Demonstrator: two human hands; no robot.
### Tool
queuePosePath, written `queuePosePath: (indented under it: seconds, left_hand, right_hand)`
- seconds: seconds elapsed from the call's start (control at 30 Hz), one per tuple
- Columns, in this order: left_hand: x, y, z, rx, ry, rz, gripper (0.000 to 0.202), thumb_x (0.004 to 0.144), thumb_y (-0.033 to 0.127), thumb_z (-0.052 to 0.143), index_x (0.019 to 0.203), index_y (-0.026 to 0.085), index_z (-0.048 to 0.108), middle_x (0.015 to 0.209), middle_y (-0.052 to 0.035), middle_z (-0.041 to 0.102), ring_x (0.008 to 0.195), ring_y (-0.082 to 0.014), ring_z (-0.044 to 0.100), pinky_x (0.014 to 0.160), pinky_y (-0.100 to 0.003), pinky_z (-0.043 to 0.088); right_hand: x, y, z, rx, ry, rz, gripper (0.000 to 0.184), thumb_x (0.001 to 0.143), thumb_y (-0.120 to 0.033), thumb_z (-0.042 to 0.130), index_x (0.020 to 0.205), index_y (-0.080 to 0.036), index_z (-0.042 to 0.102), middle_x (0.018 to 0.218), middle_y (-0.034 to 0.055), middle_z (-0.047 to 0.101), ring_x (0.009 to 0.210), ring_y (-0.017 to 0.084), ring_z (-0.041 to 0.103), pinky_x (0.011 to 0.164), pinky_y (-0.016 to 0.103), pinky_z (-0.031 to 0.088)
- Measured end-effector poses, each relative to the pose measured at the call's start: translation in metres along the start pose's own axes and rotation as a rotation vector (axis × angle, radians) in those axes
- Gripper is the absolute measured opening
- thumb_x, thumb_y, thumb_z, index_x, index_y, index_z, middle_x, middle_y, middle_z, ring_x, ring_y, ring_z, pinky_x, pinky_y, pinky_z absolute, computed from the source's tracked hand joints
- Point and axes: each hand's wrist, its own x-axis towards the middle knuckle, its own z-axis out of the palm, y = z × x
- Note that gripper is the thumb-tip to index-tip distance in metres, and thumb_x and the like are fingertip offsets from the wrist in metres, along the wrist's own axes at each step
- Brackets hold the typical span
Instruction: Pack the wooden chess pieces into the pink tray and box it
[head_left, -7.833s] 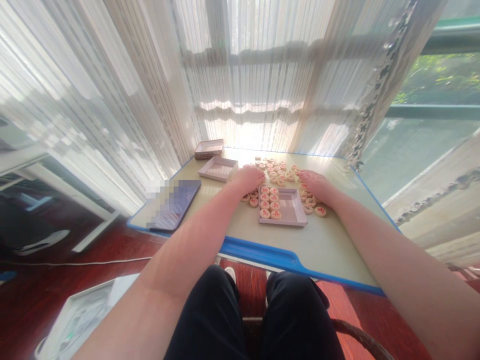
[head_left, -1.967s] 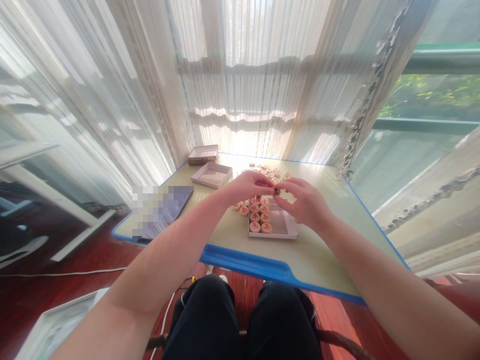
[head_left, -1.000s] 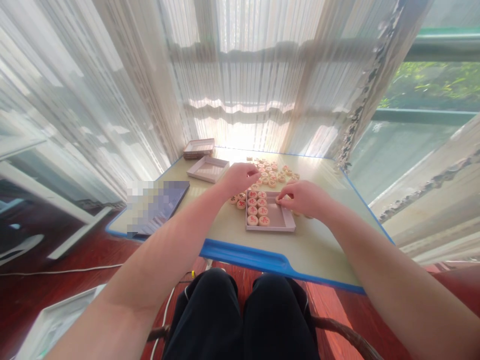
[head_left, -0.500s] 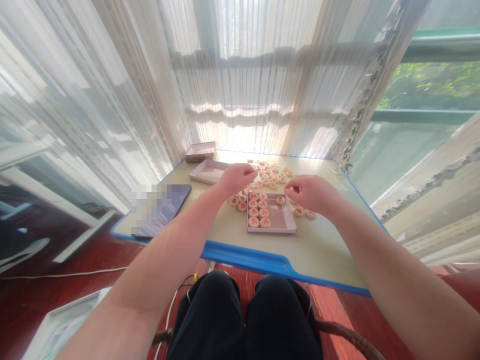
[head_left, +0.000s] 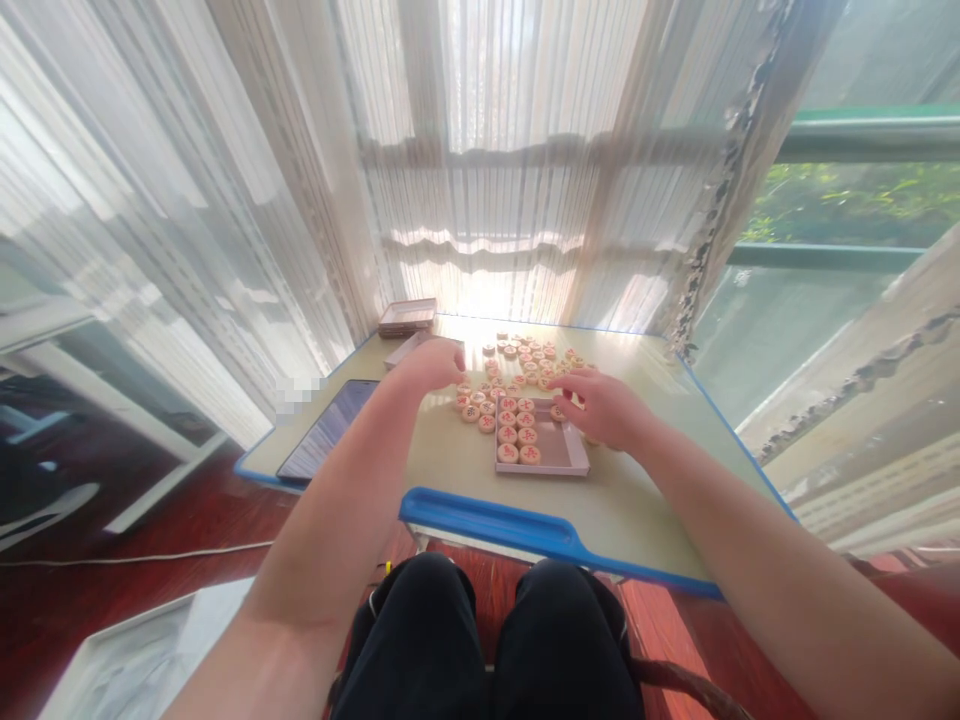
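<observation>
My left hand (head_left: 439, 366) hovers at the left side of a cluster of round wooden Chinese chess pieces (head_left: 531, 368). Its fingers are curled down and close together; whatever they may hold is hidden. A shallow pinkish box (head_left: 555, 445) lies in front of the cluster. Two columns of pieces with red characters (head_left: 528, 437) fill its left part. One piece with a dark character (head_left: 557, 412) sits in its upper right corner. Over that corner is my right hand (head_left: 600, 405), fingers spread apart, fingertips beside this piece. Whether they touch it I cannot tell.
Behind my left hand, an open box part (head_left: 405, 347) is partly covered. A stacked box (head_left: 407, 315) stands at the far left corner. A dark flat tablet-like object (head_left: 330, 430) lies on the left. The table has a blue rim (head_left: 487, 515); sheer curtains (head_left: 495, 200) hang behind.
My left hand has moved left, away from the middle of the pieces. My right hand has shifted left over the box's upper right corner. The view has tilted slightly.
</observation>
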Motion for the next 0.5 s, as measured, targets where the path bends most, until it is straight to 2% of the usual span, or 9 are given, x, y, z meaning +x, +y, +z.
queuePosePath:
  seconds: [0.13,0.3,0.5]
  left_hand:
    - [-0.006,0.007,-0.004,-0.020,-0.120,0.036,0.021,0.060,0.028,0.065,0.079,0.019,0.070,0.083,-0.0039,0.071,0.071,-0.0173,0.061,0.055,-0.023,0.040]
    - [-0.013,0.013,-0.005,0.030,-0.351,0.147,0.026,0.054,0.040,0.070,0.073,0.022,0.068,0.074,-0.0008,0.068,0.068,-0.0164,0.058,0.054,-0.023,0.037]
    - [-0.013,0.014,-0.002,0.093,-0.373,0.162,0.031,0.055,0.039,0.069,0.079,0.021,0.067,0.078,-0.0018,0.068,0.067,-0.0160,0.057,0.054,-0.023,0.035]
  right_hand:
    - [0.000,0.000,-0.002,-0.001,-0.001,0.007,0.027,0.084,-0.028,0.047,0.102,-0.023,0.067,0.088,0.0039,0.066,0.071,0.016,0.058,0.066,0.028,0.043]
    - [0.000,0.000,-0.002,0.000,-0.006,0.000,0.027,0.084,-0.027,0.048,0.102,-0.023,0.068,0.089,0.0040,0.066,0.076,0.016,0.059,0.068,0.028,0.043]
    - [0.000,0.001,-0.001,0.001,-0.014,0.010,0.028,0.084,-0.028,0.048,0.102,-0.022,0.068,0.089,0.0038,0.066,0.073,0.015,0.058,0.066,0.027,0.042]
